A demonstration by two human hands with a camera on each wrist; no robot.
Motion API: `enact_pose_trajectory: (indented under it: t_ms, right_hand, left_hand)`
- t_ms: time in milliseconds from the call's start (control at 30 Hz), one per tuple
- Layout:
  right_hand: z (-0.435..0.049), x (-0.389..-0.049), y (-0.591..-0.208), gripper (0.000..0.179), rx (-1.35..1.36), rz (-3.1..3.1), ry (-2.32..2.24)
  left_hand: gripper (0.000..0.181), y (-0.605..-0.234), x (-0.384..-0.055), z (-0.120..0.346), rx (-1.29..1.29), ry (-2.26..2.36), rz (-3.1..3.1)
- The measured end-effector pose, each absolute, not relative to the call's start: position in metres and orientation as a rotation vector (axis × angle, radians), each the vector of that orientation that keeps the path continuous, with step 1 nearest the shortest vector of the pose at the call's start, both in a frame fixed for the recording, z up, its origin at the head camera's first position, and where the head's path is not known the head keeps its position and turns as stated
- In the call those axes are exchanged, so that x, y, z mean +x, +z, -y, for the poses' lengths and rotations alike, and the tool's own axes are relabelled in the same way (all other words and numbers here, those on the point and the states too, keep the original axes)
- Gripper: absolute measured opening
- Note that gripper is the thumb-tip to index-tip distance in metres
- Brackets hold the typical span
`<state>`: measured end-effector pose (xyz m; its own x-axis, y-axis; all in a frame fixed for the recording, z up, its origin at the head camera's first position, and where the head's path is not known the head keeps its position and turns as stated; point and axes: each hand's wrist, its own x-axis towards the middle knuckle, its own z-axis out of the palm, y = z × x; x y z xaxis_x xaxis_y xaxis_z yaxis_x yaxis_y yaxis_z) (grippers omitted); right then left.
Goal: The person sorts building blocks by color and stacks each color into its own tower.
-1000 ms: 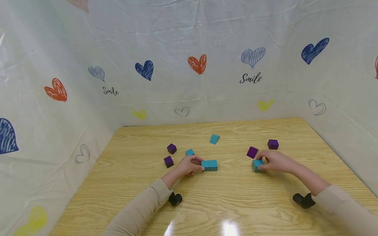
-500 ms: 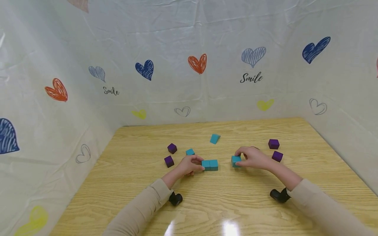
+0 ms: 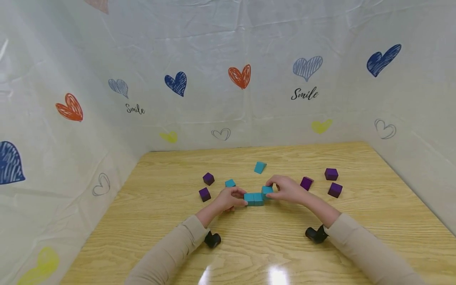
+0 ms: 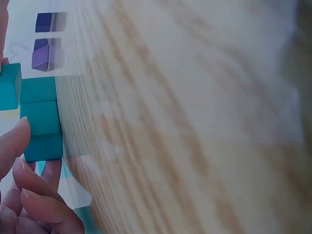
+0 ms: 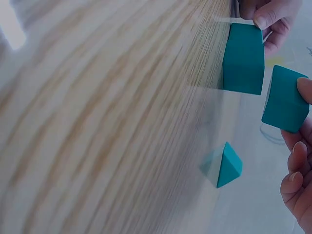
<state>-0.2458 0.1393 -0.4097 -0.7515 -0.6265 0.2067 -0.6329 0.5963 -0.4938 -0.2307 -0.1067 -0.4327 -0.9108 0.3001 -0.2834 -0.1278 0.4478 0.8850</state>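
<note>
On the pale wood-grained bench (image 3: 256,241), the left hand (image 3: 226,198) pinches the left end of a row of two matte teal cubes (image 3: 253,199), its long axis running left to right. The right hand (image 3: 290,190) pinches a third matte teal cube (image 3: 267,192), lifted just right of the row's free right end and slightly above it, a narrow gap between; the right hand is nearer that end. Farther back lie two dark purple cubes (image 3: 204,194) left, three dark purple blocks (image 3: 335,190) right, a partly hidden teal block (image 3: 230,183) behind the left hand and, farthest, a teal wedge (image 3: 260,167).
</note>
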Motion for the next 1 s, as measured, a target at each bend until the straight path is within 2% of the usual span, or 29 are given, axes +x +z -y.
enact_pose_trajectory:
  t_ms: [1000]
  right_hand:
    - [-0.111, -0.244, -0.407, 0.029, 1.131, 2.819, 0.872]
  left_hand:
    - [0.035, -0.434, -0.232, 0.107, 0.161, 1.458, -2.307]
